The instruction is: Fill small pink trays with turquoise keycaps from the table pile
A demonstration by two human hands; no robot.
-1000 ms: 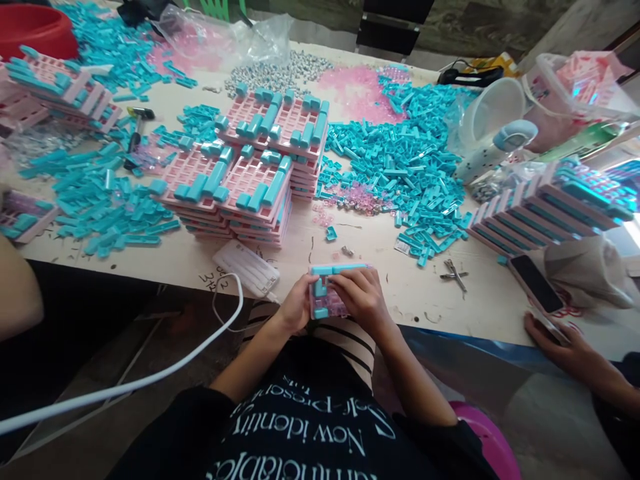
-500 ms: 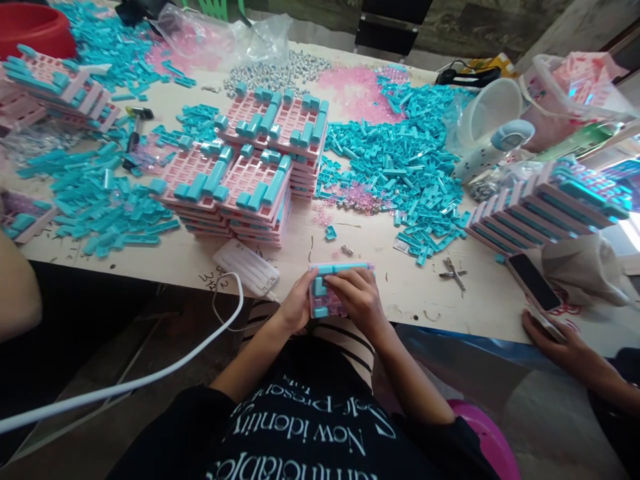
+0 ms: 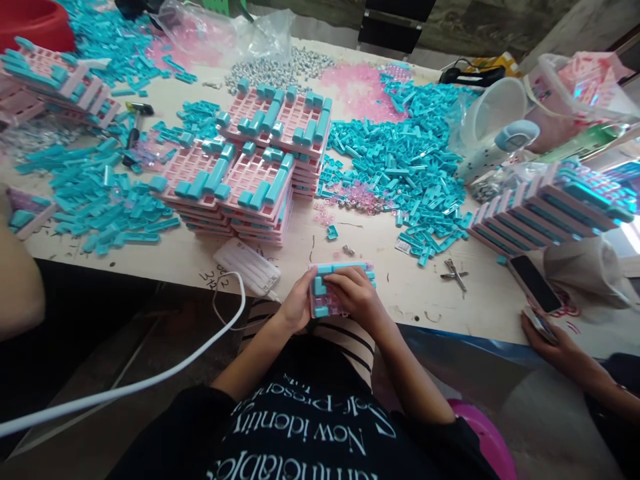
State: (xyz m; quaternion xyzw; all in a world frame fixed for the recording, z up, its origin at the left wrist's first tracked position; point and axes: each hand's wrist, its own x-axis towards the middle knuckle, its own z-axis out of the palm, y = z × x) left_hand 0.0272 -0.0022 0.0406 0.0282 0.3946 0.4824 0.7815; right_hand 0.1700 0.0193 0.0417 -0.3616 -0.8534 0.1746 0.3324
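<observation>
Stacks of pink trays (image 3: 250,180) w/ teal keycaps sit mid-table. Left hand (image 3: 296,308) grips the pink tray (image 3: 325,300) at the table's near edge, right hand (image 3: 356,298) curled over it, fingers pressing down. Big teal keycap pile (image 3: 405,167) further right, co-worker's hand (image 3: 550,340) far right.

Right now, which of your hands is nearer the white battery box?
Left. The left hand sits just right of the white battery box; the right hand is farther right, across the pink tray.

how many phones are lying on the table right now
1: a dark phone lies face up near the table's right front edge, just beyond another person's hand. More could be hidden under the piles.
</observation>
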